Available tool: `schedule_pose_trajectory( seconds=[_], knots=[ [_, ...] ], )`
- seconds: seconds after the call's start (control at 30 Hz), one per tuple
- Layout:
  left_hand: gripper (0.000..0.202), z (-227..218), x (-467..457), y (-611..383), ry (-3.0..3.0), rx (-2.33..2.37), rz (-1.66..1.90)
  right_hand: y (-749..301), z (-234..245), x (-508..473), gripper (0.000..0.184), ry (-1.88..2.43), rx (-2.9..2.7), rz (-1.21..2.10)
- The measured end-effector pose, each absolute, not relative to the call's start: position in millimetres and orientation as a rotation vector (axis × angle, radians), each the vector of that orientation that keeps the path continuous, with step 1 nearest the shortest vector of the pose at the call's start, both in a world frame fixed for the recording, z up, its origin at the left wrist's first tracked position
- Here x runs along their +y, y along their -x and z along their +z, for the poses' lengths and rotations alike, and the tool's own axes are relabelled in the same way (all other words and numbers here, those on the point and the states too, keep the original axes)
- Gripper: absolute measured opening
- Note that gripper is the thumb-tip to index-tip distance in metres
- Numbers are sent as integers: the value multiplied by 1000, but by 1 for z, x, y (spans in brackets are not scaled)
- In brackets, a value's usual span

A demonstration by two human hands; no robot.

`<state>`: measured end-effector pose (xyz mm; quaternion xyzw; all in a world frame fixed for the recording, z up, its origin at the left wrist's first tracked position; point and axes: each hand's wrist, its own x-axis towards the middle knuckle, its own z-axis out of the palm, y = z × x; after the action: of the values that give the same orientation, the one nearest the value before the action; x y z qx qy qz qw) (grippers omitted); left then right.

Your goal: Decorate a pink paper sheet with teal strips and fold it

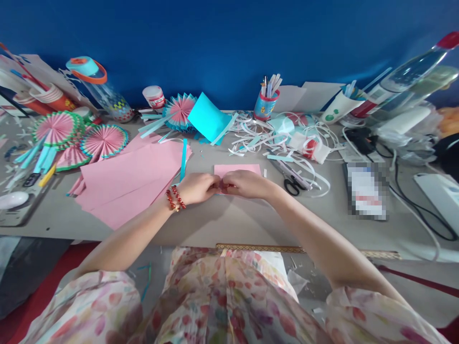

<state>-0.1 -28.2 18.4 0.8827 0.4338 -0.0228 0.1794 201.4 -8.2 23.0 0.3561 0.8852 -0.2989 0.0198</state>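
A small rectangle of pink paper (238,167) lies on the table in front of me, its near edge partly covered by my hands. My left hand (201,187), below a wrist with red bead bracelets, is closed at the paper's near left corner. Right beside it, my right hand (244,184) has its fingers curled down on the same near edge, with the knuckles of both hands almost touching. The fingertips and the bit of paper between them are mostly hidden. A stack of larger pink sheets (132,177) lies left of my hands, with a blue paper strip (183,160) at its right end.
Black-handled scissors (292,185) and tangled white paper strips (251,136) lie to the right. Pleated paper rosettes (103,142), a bright blue sheet (208,118) and a pen cup (266,104) stand or lie behind. Farther right are cables (412,203) and a plastic bottle (405,74).
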Motion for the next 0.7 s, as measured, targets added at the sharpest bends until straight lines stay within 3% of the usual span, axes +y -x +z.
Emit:
schedule_pose_trajectory(
  seconds=[0.33, 0.7],
  knots=[
    [19, 15, -34, -1, -2512, 1246, -54, -201, 22, -12, 17, -1101, 2801, -880],
    [12, 17, -36, -1, -2521, 1302, -110, -239, 33, -26, 28, -1237, 2756, -476]
  ],
)
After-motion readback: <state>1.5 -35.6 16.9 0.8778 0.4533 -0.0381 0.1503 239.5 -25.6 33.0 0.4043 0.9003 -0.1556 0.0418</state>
